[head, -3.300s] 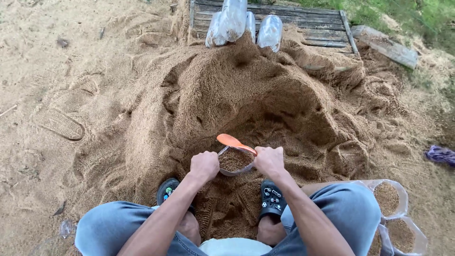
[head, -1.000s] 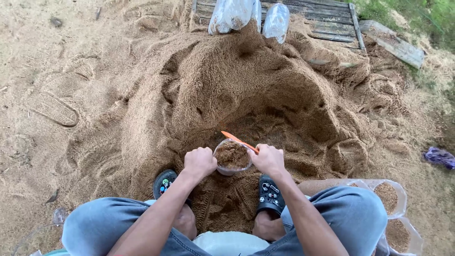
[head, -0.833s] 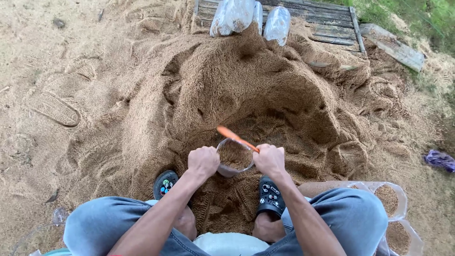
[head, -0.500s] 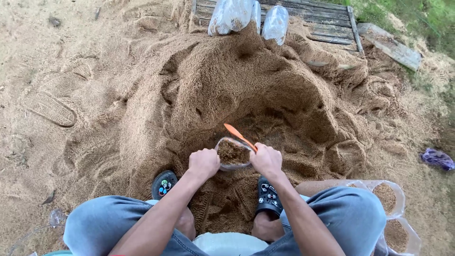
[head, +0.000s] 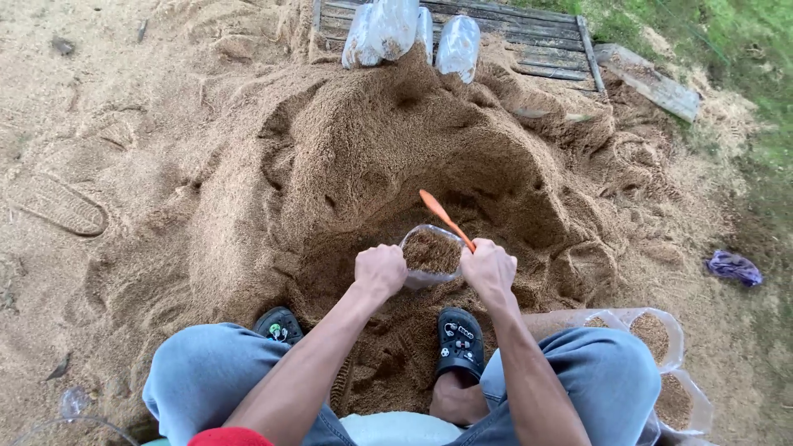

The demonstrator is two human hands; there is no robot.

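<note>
The person is sitting over a hollow dug into the sawdust pile, both forearms reaching forward and down between the knees. The left hand is curled into a fist, knuckles up, and is gripping the near-left rim of a clear plastic bag. The right hand is likewise closed, clamping the handle end of an orange scoop while pressing against the bag's right rim.

The bag is standing in the hollow between the two hands, its mouth facing upward and filled nearly to the rim with brown sawdust. The scoop's long axis is running diagonally, from the right hand up and to the left, with its free end pointing away from the person toward the pile's wall, above the bag's far edge.

Black sandals are resting just behind the bag. Filled bags are lying beside the right knee, and others are leaning on a wooden pallet beyond the pile.
</note>
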